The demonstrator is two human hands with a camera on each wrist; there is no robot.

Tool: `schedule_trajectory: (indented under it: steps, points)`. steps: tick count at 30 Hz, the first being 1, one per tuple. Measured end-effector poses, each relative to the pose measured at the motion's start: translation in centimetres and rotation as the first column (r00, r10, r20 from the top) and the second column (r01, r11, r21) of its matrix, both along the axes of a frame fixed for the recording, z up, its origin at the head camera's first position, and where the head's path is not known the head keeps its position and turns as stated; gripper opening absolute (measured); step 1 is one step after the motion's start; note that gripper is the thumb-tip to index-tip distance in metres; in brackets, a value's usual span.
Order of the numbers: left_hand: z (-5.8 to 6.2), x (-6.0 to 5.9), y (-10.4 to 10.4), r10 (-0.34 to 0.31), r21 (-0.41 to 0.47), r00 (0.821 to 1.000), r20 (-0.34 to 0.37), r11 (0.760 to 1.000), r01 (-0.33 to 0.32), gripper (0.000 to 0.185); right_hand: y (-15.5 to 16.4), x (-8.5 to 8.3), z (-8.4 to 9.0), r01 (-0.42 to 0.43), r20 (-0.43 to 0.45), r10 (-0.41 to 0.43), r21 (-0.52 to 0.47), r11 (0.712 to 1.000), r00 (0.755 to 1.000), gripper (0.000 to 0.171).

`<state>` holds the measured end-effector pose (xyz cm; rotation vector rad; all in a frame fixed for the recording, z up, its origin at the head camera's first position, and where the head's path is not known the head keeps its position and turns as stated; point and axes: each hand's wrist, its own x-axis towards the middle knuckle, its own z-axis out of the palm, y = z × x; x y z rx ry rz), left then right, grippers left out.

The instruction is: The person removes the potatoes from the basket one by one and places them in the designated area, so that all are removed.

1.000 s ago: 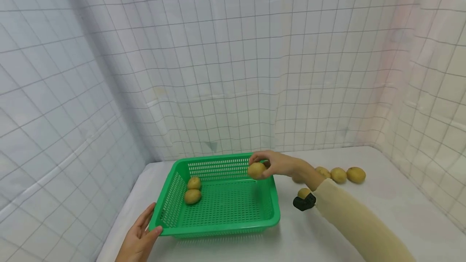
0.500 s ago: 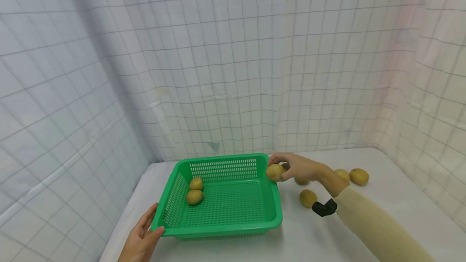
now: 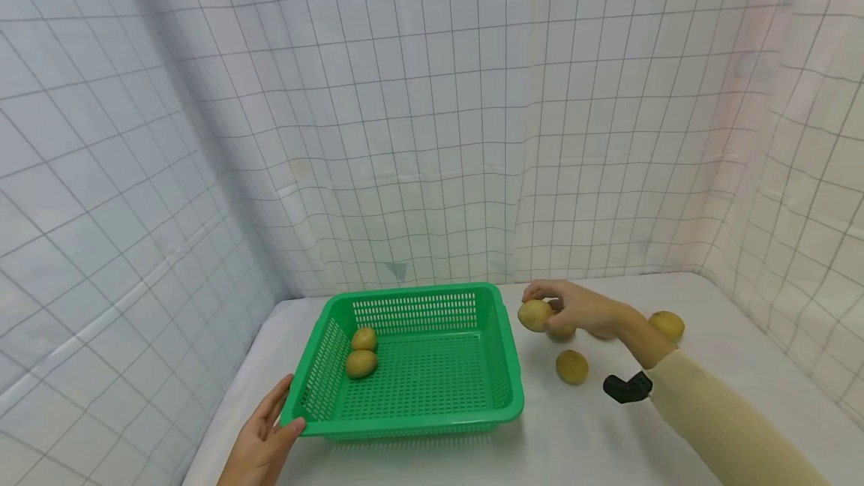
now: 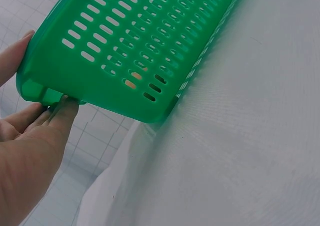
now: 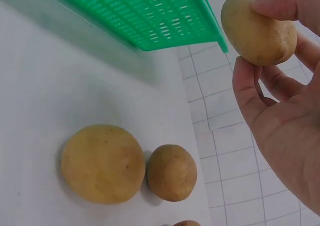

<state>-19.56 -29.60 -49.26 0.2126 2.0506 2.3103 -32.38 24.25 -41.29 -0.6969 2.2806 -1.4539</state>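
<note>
A green plastic basket (image 3: 405, 426) with slotted walls stands on the white-covered table. My left hand (image 3: 255, 445) grips its rim at the near left corner, thumb on top and fingers underneath, as the left wrist view shows. Inside, against the left side, lie two potatoes, a nearer one (image 3: 361, 364) and a farther one (image 3: 364, 339). Just right of the basket, my right hand (image 3: 586, 311) holds a potato (image 5: 255, 30) between thumb and fingers, raised above the table. Below that hand in the right wrist view are a large potato (image 5: 102, 163) and a smaller one (image 5: 171, 173).
Right of the basket, a potato (image 3: 572, 367) lies nearest the front and another (image 3: 667, 327) farthest right. More sit partly hidden behind the right hand and forearm. A black device (image 3: 628, 388) is at the right wrist. Grid-patterned white curtains (image 3: 418, 171) enclose the back and sides.
My right hand has moved right with the potato, from over the basket's right side to outside it. The left hand keeps its grip on the rim, and the two potatoes inside stay put.
</note>
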Motion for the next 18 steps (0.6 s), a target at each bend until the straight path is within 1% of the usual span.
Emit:
schedule_trajectory:
  steps: [2, 4, 7, 11, 14, 18]
  points:
    - [0.0, 0.0, 0.0, 0.001, -0.002, 1.000, -0.001, 1.000, -0.001, 0.083, 0.8, 0.2, -0.1, -0.018, -0.008, 0.017, -0.024, 1.000, 1.000, 0.046]
    - [0.0, 0.0, 0.1, 0.001, -0.007, 1.000, -0.003, 1.000, -0.001, 0.083, 1.6, 0.3, -0.4, -0.020, -0.035, 0.020, -0.020, 1.000, 0.999, 0.044]
    - [0.0, 0.0, 0.1, 0.001, -0.015, 1.000, 0.000, 1.000, -0.001, 0.083, 2.8, 0.6, -0.8, -0.006, -0.080, 0.006, 0.008, 1.000, 0.997, 0.042]
    - [0.1, 0.1, 0.1, 0.007, -0.013, 1.000, 0.013, 1.000, -0.006, 0.083, 4.1, 0.9, -1.6, 0.008, -0.098, -0.007, 0.012, 1.000, 0.995, 0.042]
    - [0.2, 0.1, 0.1, 0.015, -0.027, 1.000, 0.020, 1.000, -0.015, 0.084, 5.0, 1.2, -2.1, 0.016, -0.074, -0.017, -0.015, 1.000, 0.997, 0.042]
    - [0.3, 0.1, 0.1, 0.024, -0.078, 1.000, 0.011, 0.997, -0.023, 0.082, 6.2, 1.9, -2.7, 0.033, -0.038, -0.034, -0.043, 0.999, 0.999, 0.040]
